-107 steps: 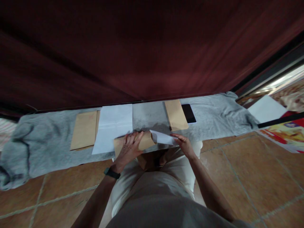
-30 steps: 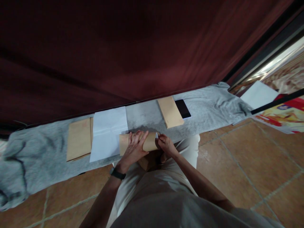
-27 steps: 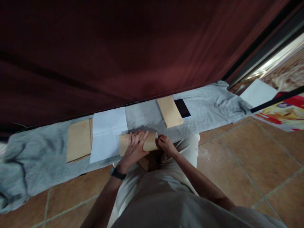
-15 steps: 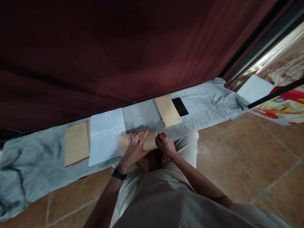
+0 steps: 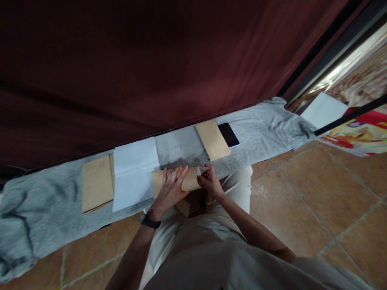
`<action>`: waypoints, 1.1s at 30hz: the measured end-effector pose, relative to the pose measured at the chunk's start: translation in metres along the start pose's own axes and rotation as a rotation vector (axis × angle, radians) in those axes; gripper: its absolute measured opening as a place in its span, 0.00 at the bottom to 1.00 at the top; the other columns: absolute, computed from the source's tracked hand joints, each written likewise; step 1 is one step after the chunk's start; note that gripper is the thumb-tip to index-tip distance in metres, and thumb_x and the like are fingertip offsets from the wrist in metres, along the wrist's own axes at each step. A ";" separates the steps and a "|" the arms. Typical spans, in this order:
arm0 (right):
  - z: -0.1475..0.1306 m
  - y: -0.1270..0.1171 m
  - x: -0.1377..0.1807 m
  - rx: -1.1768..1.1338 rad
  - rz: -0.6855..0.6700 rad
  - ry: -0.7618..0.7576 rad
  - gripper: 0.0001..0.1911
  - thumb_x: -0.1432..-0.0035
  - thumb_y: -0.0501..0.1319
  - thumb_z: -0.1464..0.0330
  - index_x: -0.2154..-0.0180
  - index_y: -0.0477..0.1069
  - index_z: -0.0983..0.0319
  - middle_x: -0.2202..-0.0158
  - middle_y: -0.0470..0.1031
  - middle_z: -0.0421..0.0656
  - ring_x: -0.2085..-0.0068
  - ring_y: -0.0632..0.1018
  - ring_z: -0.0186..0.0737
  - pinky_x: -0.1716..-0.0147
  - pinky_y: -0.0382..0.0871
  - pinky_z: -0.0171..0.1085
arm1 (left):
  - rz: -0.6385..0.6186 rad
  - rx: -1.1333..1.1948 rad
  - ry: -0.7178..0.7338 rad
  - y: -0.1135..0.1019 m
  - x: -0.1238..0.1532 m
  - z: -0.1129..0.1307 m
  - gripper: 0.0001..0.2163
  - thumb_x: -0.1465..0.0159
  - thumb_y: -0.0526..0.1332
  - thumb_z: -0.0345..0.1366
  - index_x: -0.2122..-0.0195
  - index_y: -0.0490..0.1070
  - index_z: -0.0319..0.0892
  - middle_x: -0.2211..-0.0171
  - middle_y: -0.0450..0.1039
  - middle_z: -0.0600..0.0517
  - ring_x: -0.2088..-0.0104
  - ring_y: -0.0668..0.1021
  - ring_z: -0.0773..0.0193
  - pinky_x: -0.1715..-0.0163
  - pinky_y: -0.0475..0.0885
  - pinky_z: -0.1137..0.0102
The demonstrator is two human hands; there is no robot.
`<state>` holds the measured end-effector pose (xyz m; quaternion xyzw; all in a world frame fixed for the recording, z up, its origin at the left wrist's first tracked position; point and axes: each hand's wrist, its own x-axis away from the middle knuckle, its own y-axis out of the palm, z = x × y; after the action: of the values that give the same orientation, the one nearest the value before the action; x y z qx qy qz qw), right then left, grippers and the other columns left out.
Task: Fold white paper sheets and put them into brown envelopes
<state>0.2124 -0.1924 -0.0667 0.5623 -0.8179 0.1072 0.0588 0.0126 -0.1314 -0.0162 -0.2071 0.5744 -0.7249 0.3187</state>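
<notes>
brown envelope (image 5: 191,179) clamped under left hand (image 5: 171,186); right hand (image 5: 211,182) at end, grip unclear

Tiled floor (image 5: 287,209); black-screened device (image 5: 229,135); dark red expanse (image 5: 181,72), perhaps a curtain.

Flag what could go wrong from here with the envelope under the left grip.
Crease: a sliver of white paper shows at the right end of the envelope, beside the right grip; it could snag or bend there.

Slip: the envelope lies along the near edge of the grey cloth, so it might slide off if the left grip eases.

Drag: its left end overlaps the white sheet, which could shift with it.
</notes>
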 end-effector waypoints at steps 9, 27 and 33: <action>-0.006 -0.004 -0.007 -0.316 -0.177 0.200 0.17 0.56 0.68 0.54 0.74 0.71 0.61 0.81 0.68 0.34 0.81 0.66 0.29 0.81 0.59 0.30 | -0.016 -0.009 0.028 -0.003 -0.002 0.000 0.48 0.44 0.69 0.40 0.26 0.45 0.42 0.34 0.60 0.34 0.31 0.62 0.40 0.32 0.47 0.40; -0.010 0.004 -0.011 -0.432 0.009 0.255 0.14 0.61 0.70 0.59 0.76 0.71 0.60 0.80 0.73 0.36 0.78 0.71 0.33 0.76 0.67 0.32 | 0.164 0.083 -0.088 0.006 0.013 0.001 0.44 0.38 0.68 0.46 0.27 0.45 0.45 0.27 0.44 0.34 0.27 0.51 0.38 0.32 0.46 0.38; -0.005 0.017 -0.011 -0.479 0.131 0.276 0.15 0.55 0.69 0.58 0.69 0.72 0.60 0.76 0.76 0.38 0.76 0.74 0.35 0.76 0.66 0.33 | 0.459 0.625 -0.554 0.035 0.041 0.027 0.38 0.33 0.61 0.51 0.27 0.46 0.48 0.32 0.57 0.38 0.32 0.64 0.48 0.36 0.65 0.49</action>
<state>0.2003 -0.1750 -0.0665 0.4583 -0.8388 -0.0101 0.2937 0.0093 -0.1834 -0.0455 -0.1545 0.2531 -0.6913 0.6589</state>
